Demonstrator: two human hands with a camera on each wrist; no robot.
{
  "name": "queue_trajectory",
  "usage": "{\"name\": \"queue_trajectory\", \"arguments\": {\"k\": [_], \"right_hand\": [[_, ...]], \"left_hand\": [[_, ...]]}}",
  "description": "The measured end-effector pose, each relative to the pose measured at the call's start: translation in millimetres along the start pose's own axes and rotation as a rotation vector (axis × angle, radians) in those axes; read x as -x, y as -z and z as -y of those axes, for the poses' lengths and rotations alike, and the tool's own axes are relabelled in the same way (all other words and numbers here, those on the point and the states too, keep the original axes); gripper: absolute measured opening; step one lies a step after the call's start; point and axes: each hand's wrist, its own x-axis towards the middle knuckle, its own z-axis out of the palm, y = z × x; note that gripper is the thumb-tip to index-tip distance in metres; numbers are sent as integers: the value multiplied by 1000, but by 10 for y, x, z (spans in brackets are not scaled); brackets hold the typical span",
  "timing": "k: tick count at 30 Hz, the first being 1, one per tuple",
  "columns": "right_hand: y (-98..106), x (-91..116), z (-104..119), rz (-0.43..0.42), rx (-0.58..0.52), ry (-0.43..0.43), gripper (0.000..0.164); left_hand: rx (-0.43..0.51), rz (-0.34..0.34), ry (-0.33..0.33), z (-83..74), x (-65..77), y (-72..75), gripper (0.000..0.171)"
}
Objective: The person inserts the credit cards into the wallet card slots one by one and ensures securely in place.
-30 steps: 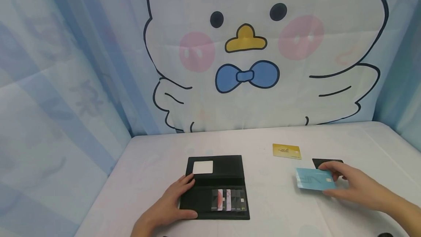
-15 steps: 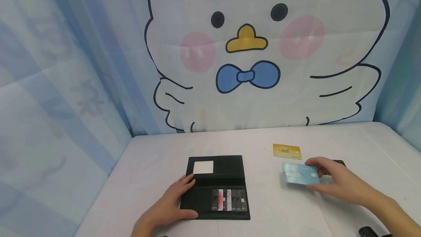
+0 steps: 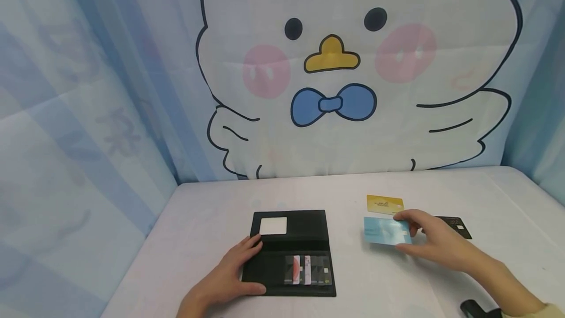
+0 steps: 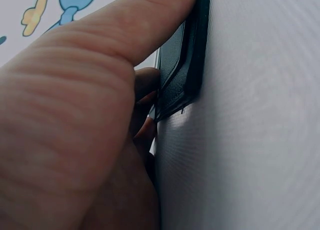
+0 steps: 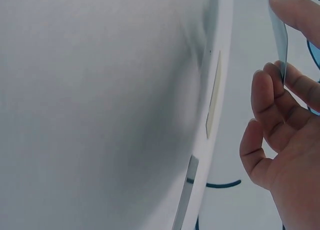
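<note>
A light blue bank card (image 3: 385,230) with a chip is held above the table by my right hand (image 3: 434,244), its right edge pinched between thumb and fingers. In the right wrist view the same card (image 5: 279,37) appears almost edge-on, apart from the tabletop. My left hand (image 3: 225,276) rests on the left side of an open black card wallet (image 3: 289,247), thumb near its lower edge and fingers further up. Several cards (image 3: 306,270) sit overlapping in the wallet's lower right part. A white panel (image 3: 273,225) shows on its upper flap. The left wrist view shows the thumb (image 4: 160,15) against the wallet.
A yellow bank card (image 3: 385,204) lies on the white-covered table (image 3: 344,278) behind the blue one. The black card (image 3: 456,226) lies to the right, partly behind my right hand. A printed curtain (image 3: 247,151) hangs along the table's back edge.
My right hand has carried the blue card leftward, away from the black card, which now shows more. The left hand and the wallet have stayed put.
</note>
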Motion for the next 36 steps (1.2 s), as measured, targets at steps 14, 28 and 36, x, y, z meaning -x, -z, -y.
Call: {"name": "queue_trajectory", "arguments": {"k": [14,28,36], "right_hand": [[-157,-240,163,38,-64,21,58],[-317,-450,320,68,-80,31,58],[-389,-560,396,96,-83,17,56]], "left_hand": [[5,4,19,-16,-8,3,93],[17,11,3,2,7,12,93],[19,10,2,4,10,15,93]]}}
